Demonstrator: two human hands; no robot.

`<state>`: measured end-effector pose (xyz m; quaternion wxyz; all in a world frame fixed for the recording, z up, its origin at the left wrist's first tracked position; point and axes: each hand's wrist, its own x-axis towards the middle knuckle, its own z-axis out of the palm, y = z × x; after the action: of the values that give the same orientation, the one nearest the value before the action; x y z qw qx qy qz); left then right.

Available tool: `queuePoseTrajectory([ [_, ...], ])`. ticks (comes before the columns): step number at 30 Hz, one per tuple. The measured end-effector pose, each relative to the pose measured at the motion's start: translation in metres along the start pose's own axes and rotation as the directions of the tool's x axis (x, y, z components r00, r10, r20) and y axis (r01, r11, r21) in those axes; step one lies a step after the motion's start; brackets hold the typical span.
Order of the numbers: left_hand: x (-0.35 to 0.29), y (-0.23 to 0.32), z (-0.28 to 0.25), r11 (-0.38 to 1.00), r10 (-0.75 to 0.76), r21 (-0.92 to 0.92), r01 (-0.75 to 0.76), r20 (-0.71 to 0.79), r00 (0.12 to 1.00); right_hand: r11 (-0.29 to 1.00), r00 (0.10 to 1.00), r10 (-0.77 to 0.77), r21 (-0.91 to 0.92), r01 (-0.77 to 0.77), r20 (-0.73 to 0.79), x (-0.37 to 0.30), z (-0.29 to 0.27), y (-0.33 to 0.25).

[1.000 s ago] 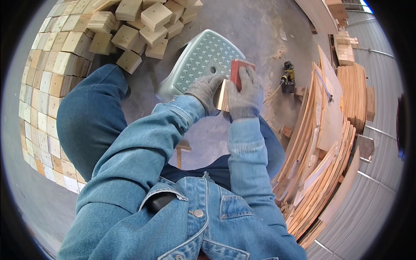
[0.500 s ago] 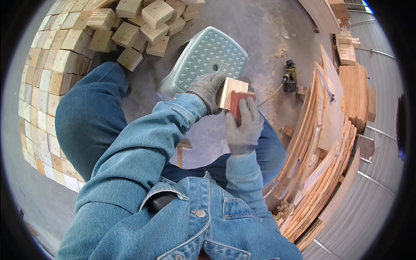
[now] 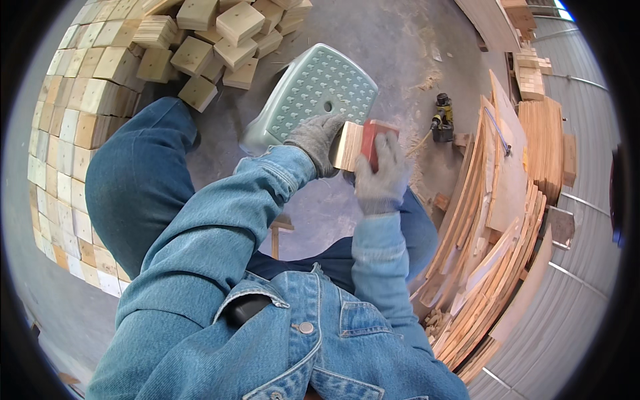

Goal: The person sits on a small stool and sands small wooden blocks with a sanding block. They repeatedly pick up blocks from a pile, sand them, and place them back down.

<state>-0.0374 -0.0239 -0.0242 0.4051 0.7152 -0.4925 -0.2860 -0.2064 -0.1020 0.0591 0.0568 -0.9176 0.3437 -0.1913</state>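
My gloved left hand [image 3: 317, 141] is closed around a small plywood block [image 3: 347, 148], holding it up just in front of the near edge of the pale green step stool [image 3: 303, 93]. Pressed to the block's right side is a reddish-brown sanding block [image 3: 369, 144], gripped by my gloved right hand [image 3: 385, 175]. The right fingers wrap over its front and are slightly blurred. The left fingertips are partly hidden behind the plywood block.
Stacked wooden blocks [image 3: 83, 127] form a wall on the left, with loose blocks [image 3: 239, 25] heaped at its far end. A yellow-and-black cordless drill [image 3: 443, 120] stands on the floor to the right. Long plywood strips [image 3: 497, 287] lean farther right, beside plywood sheets [image 3: 541, 150].
My right hand and the sanding block have shifted right and slightly up along the plywood block, and the sanding block has turned. My left hand stays nearly where it was.
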Motion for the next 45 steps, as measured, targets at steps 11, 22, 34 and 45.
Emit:
queuePoseTrajectory([
  [11,-0.002,0.010,-0.006,0.998,-0.058,-0.002,0.058,0.068,0.996,0.997,0.999,-0.041,0.058,0.041,0.013,-0.048,-0.024,-0.012],
  [22,0.002,0.009,-0.005,0.999,-0.043,0.023,0.041,0.071,0.997,0.996,0.996,0.086,-0.014,-0.086,0.009,0.064,0.014,0.019],
  [34,0.002,0.000,0.007,1.000,0.009,-0.009,-0.009,-0.023,1.000,0.997,0.996,0.081,0.014,-0.081,0.035,-0.081,-0.037,-0.006],
  [45,0.001,0.007,-0.002,1.000,-0.016,-0.001,0.016,0.023,1.000,0.994,0.997,0.065,-0.093,-0.062,0.029,0.065,0.015,0.022],
])
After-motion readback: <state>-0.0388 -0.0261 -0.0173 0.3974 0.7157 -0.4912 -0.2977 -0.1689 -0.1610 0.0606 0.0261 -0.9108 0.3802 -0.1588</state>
